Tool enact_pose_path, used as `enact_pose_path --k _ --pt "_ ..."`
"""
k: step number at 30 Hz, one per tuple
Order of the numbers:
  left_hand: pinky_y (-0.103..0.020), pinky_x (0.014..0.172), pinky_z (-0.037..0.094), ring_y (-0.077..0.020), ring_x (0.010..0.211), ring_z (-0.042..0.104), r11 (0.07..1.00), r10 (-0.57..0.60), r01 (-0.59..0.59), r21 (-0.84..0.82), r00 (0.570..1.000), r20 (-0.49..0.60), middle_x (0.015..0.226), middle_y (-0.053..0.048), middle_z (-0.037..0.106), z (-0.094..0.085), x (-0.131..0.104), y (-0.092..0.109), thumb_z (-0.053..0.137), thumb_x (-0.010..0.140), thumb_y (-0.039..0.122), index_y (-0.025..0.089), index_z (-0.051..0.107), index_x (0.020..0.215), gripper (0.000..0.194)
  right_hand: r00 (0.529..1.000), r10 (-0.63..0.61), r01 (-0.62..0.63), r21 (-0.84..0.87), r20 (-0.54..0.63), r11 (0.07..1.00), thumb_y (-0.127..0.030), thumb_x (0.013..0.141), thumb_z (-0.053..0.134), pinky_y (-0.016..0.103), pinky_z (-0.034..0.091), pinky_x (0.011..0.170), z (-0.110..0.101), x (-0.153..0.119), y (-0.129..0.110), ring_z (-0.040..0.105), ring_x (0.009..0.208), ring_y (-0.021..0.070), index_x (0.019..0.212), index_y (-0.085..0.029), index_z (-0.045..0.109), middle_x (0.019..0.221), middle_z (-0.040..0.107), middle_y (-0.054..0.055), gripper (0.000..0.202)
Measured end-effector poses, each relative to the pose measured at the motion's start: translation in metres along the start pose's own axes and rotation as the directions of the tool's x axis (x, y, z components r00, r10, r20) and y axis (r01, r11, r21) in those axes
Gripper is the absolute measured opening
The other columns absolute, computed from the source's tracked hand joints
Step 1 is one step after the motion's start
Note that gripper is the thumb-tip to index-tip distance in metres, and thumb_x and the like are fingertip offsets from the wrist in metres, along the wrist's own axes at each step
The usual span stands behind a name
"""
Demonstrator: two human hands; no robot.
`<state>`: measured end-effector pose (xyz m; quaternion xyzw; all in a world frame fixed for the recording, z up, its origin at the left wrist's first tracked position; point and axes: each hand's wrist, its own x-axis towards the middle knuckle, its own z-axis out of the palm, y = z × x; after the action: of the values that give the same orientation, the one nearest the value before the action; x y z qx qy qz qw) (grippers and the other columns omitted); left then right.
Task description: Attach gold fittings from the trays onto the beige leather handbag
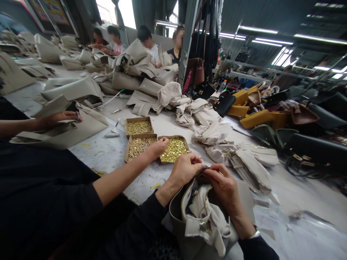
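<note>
A light grey-beige handbag (179,216) stands upright at the table's front edge, its mouth open. Inside it a pale lining with a gold zipper (206,206) bunches up. My left hand (185,168) pinches the bag's far rim between thumb and fingers. Close beside it, my right hand (223,184) grips the same rim, fingers curled over the edge. Whether a small part sits between the fingertips is hidden. Just beyond my left hand is a cardboard tray (187,142) of small gold metal pieces.
A co-worker's hand (161,144) reaches over the trays from the left; their other hand (63,117) holds a flat beige bag (89,126). Two more trays (139,118) of gold fittings adjoin. Beige bag pieces (151,68) pile behind; mustard bags (257,117) lie right. People sit at the back.
</note>
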<state>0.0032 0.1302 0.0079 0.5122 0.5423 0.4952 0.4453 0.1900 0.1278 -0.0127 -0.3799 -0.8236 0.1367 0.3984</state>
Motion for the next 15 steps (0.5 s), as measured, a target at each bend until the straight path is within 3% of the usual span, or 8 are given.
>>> enact_pose_path --k 15 --pt "-0.024 0.061 0.046 -0.0148 0.065 0.062 1.000 -0.002 0.002 0.015 1.000 0.008 0.071 -0.003 0.072 0.0005 -0.0026 -0.0008 0.079 0.072 0.023 0.014 0.076 0.077 0.010 0.997 0.069 -0.068 0.082 -0.017 0.994 -0.022 0.097 0.062 0.029 0.053 0.072 0.0016 -0.0025 0.0015 0.063 0.084 0.0188 0.095 -0.028 0.079 0.094 0.061 0.004 0.018"
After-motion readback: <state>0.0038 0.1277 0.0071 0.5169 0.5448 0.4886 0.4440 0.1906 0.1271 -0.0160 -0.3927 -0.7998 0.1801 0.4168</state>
